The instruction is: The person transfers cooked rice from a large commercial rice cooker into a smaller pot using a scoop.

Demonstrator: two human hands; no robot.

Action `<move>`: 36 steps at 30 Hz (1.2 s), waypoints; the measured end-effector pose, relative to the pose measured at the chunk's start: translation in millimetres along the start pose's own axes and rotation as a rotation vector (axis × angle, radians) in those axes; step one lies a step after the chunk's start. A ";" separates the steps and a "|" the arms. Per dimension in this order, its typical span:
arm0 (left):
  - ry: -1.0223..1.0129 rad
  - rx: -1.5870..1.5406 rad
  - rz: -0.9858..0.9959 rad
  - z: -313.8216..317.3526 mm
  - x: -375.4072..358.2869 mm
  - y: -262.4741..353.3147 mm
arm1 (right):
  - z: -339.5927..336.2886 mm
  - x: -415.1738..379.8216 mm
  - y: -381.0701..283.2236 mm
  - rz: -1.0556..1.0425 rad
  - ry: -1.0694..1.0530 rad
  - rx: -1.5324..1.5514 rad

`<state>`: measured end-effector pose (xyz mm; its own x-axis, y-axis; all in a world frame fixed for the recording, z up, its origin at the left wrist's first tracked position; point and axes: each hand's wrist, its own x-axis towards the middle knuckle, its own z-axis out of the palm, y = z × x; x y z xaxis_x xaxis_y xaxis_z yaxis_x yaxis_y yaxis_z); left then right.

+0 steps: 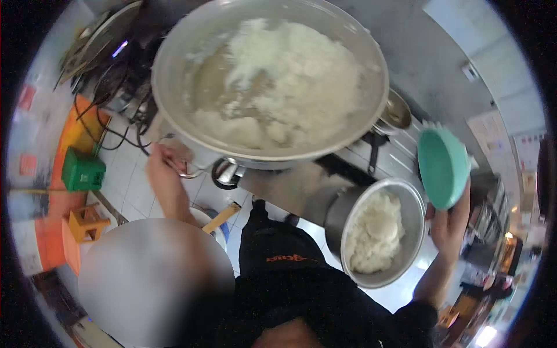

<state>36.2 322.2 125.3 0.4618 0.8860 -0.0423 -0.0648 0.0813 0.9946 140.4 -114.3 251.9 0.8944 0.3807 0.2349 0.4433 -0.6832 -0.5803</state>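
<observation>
- Holding the bowl (444, 168), R hand (448, 226) has it at the lower edge, fingers closed on it, out on the right.
- Bowl's green, tilted on its side, mouth facing left, up above the pot (335, 229) and a bit right of it, apart from the rim.
- L hand (168, 165) is over at the pan (168, 87), lower left side, fingers curled in by a thin metal handle (194, 173); blurry, so can't tell if they're shut on it.
- Pan's huge, round, metal, top centre, w/ a big white heap of rice (313, 64), piled mostly mid & right; bare wet-looking bottom shows left of centre.
- Pot's lower right of the pan, steel, tipped toward the cam, w/ more rice inside, a rounded lump on top.
- Small pan (396, 110) sits just beyond the big one's right edge, nr the stove (371, 152).
- Black apron (284, 238) w/ orange lettering, btwn the two arms.
- Big round pale surface (145, 278) lower left, blurred, L forearm over it; wooden stick (221, 218) pokes out beside it.
- Far left: green bin (83, 170), wooden stool (88, 224), black cables (119, 136), white tiled floor (130, 185).
</observation>
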 end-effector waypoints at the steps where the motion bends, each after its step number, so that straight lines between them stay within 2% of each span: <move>1: -0.015 0.017 -0.059 4.2 -1.4 7.6 | 18.7 35.2 -22.0 -0.131 -0.065 -0.094; 3: -0.004 -0.048 -0.047 7.7 -11.1 10.5 | 56.8 106.7 -65.3 -0.411 -0.163 -0.259; 4: -0.013 -0.090 -0.050 10.7 -13.9 11.2 | 84.8 144.7 -66.3 -0.479 -0.263 -0.324; 5: -0.003 -0.108 -0.042 11.9 -13.7 9.6 | 119.5 186.6 -57.1 -0.311 -0.437 -0.437; 6: -0.008 -0.113 -0.039 12.1 -13.2 7.5 | 157.9 224.3 -48.5 -0.403 -0.425 -0.511; 8: 0.002 -0.134 -0.041 12.8 -15.5 4.5 | 223.8 285.6 -59.7 -0.287 -0.342 -0.586; 11: 0.017 -0.122 -0.085 10.8 -16.1 7.6 | 294.9 358.0 -61.5 -0.278 -0.216 -0.599; 12: -0.034 -0.090 -0.081 6.7 -16.9 6.0 | 328.1 370.1 -41.8 -0.298 -0.232 -0.594; 13: -0.086 -0.048 -0.084 4.6 -12.5 5.3 | 362.5 379.8 -7.3 -0.453 -0.188 -0.615; 15: -0.072 -0.017 -0.131 5.9 -8.7 15.0 | 392.8 404.1 19.1 -0.576 -0.292 -0.657; 18: -0.155 0.019 -0.194 1.4 -11.7 10.8 | 353.0 394.6 -52.3 -0.397 -0.537 -0.644; 20: -0.082 -0.009 -0.231 7.3 -12.2 19.9 | 335.1 384.2 -98.0 0.011 -0.872 -0.868; 22: -0.084 -0.061 -0.232 7.5 -11.2 22.4 | 334.9 378.7 -85.7 -0.059 -0.905 -0.866; 24: -0.083 -0.035 -0.218 7.2 -10.0 19.4 | 332.3 355.1 -79.5 -0.247 -0.861 -0.758; 25: -0.086 -0.036 -0.226 7.5 -11.1 19.5 | 326.7 340.7 -86.1 -0.241 -0.867 -0.762; 27: -0.042 -0.070 -0.244 10.1 -12.1 17.9 | 312.4 309.0 -99.0 -0.223 -0.998 -0.737; 29: -0.049 -0.102 -0.249 11.1 -12.7 14.2 | 304.2 277.5 -84.5 -0.265 -1.199 -0.635; 31: -0.045 -0.131 -0.231 12.7 -12.6 13.5 | 298.6 233.8 -99.7 -0.193 -1.361 -0.712; 32: -0.047 -0.124 -0.221 13.1 -11.7 14.2 | 299.4 233.6 -91.7 -0.195 -1.348 -0.711; 34: -0.048 -0.121 -0.196 11.8 -14.3 13.7 | 296.0 238.2 -82.1 0.169 -1.839 -0.503; 35: -0.035 -0.140 -0.168 12.5 -13.6 9.8 | 295.5 245.4 -83.3 0.149 -1.816 -0.513; 36: -0.032 -0.153 -0.141 14.1 -14.1 8.9 | 294.0 248.8 -89.5 0.164 -1.878 -0.462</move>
<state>41.6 304.0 136.1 0.5031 0.8464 -0.1744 -0.1303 0.2737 0.9529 305.5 224.7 133.1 -0.1331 0.1685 -0.9767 0.6350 -0.7421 -0.2146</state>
